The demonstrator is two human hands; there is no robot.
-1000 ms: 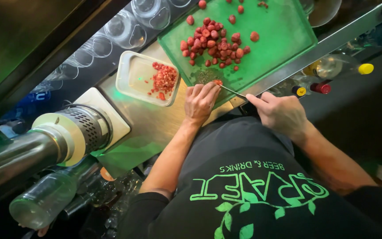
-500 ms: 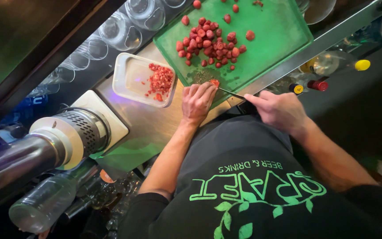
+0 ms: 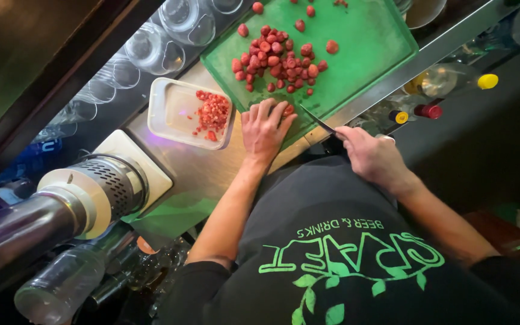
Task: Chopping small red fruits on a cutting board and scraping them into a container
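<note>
glasses (image 3: 151, 45): upturned, in a row along the desk's far edge
bottles (image 3: 452, 81): lying below the desk, yellow and red caps
steel cylinder (image 3: 85, 192): left, perforated, on a white base

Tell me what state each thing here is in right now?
Left hand: flat on the board, fingertips on a strawberry.
Right hand: gripping a knife, blade pointed at that berry.
Cutting board: green, with a pile of whole strawberries.
White tray: partly filled with chopped pieces.
</note>
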